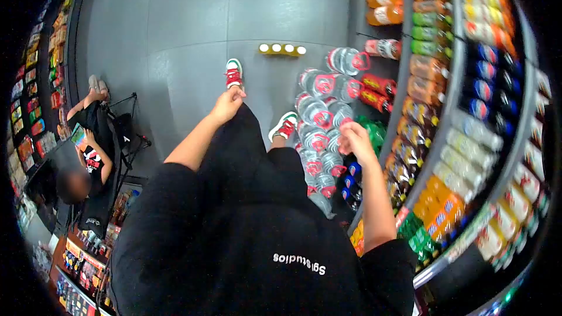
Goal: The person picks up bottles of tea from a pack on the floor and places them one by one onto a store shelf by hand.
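My left hand (228,104) hangs above my left thigh, its fingers curled in, and nothing shows in it. On the other side, my right hand (358,143) is held over a group of large clear water jugs (314,105) with pink handles. Its fingers are bent together, and no held thing shows; pink trim lies right by the fingertips, and I cannot tell whether they touch. The jugs stand close together on the floor beside my right foot. Ahead of my feet is a short row of yellow-green bottles (282,51) with white caps.
Drink shelves (404,82) run along the right, with red bottles (377,92) and dark blue-capped bottles (352,182) low beside the jugs. A person (96,152) sits at the left with a phone, near a black tripod (136,131). Snack shelves (55,52) line the far left.
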{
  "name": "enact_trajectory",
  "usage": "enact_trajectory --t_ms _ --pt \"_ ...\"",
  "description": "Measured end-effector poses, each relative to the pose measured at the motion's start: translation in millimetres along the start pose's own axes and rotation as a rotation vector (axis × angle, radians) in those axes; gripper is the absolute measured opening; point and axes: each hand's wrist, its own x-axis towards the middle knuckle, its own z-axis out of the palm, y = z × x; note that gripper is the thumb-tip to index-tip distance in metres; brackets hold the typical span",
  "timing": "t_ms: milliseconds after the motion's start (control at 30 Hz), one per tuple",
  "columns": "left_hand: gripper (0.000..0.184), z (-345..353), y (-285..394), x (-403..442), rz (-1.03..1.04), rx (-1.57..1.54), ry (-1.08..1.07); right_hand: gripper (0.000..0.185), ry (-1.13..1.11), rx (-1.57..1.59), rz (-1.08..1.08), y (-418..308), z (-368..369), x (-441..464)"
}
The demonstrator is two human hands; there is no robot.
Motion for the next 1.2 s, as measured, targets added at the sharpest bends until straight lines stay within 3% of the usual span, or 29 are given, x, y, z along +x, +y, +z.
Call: enact_trajectory --t_ms 33,100,133,167,233,267,367,433,567,600,633,667,833,933,1000,1033,1100,1133,1200 --pt "0.015 -8.6 -11.2 14.1 -0.027 -0.065 0.021 0.016 -0.004 -0.030 -0.060 21.7 16.3 52.7" --pt "0.015 -24.9 -29.0 38.3 -0.083 -0.121 0.040 0.026 0.061 -0.138 0.041 28.9 61.3 134.2" --pt "0.016 -33.2 -32.8 48.7 -0.151 -0.172 0.011 0.031 0.042 -0.291 -0.101 69.4 67.5 192.9" --pt "0.016 -37.7 -42.0 57.4 -0.227 -0.222 -0.020 0.038 0.109 -0.493 -0.280 61.4 91.3 222.5" --pt "0.016 -44.1 -63.5 81.0 -0.230 -0.191 -0.029 0.051 0.041 -0.526 0.158 33.3 136.7 277.4" --pt "0.016 -49.5 -62.8 89.3 -0.256 -0.287 -0.071 0.057 0.076 -0.655 0.006 66.7 148.0 326.8" --pt "0.014 -60.2 -81.5 113.0 -0.311 -0.387 -0.126 0.059 0.061 -0.631 0.099 45.7 199.7 392.3" --pt "0.014 -66.0 -95.2 127.2 -0.313 -0.355 -0.131 0.062 0.216 -0.838 -0.036 39.9 223.6 431.0" --pt "0.014 -68.3 -128.9 141.6 -0.366 -0.368 -0.172 0.061 0.190 -0.819 0.032 53.6 246.4 495.3" --pt "0.014 -66.6 -135.8 145.2 -0.364 -0.360 -0.159 0.059 0.240 -0.957 -0.031 60.2 249.5 506.6" --pt "0.014 -64.6 -141.7 147.4 -0.378 -0.354 -0.167 0.057 0.289 -1.094 -0.097 60.4 253.0 511.1" --pt "0.013 -63.7 -145.9 148.3 -0.374 -0.330 -0.156 0.048 0.250 -1.145 -0.009 57.2 254.1 515.2" --pt "0.014 -63.2 -138.0 146.7 -0.351 -0.274 -0.146 0.034 0.252 -1.120 0.032 44.5 255.0 504.9" --pt "0.014 -62.2 -114.8 146.9 -0.305 -0.220 -0.178 0.032 0.311 -0.996 0.075 25.4 234.0 473.8" --pt "0.017 -62.9 -91.6 149.2 -0.299 -0.112 -0.201 0.029 0.129 -0.756 -0.092 23.4 204.1 454.5" --pt "0.017 -60.9 -79.7 148.7 -0.279 -0.105 -0.203 0.029 0.148 -0.749 -0.101 6.4 195.0 435.0" --pt "0.023 -51.3 -53.8 141.0 -0.036 -0.086 -0.115 0.025 -0.214 -0.345 0.147 -29.5 165.6 385.0" --pt "0.023 -46.4 -38.1 135.5 -0.016 -0.082 -0.122 0.024 -0.247 -0.283 0.220 -42.4 153.0 357.3" --pt "0.043 -33.8 -6.2 118.4 0.320 0.166 -0.101 0.022 -0.336 -0.256 0.254 -73.3 129.6 298.0"
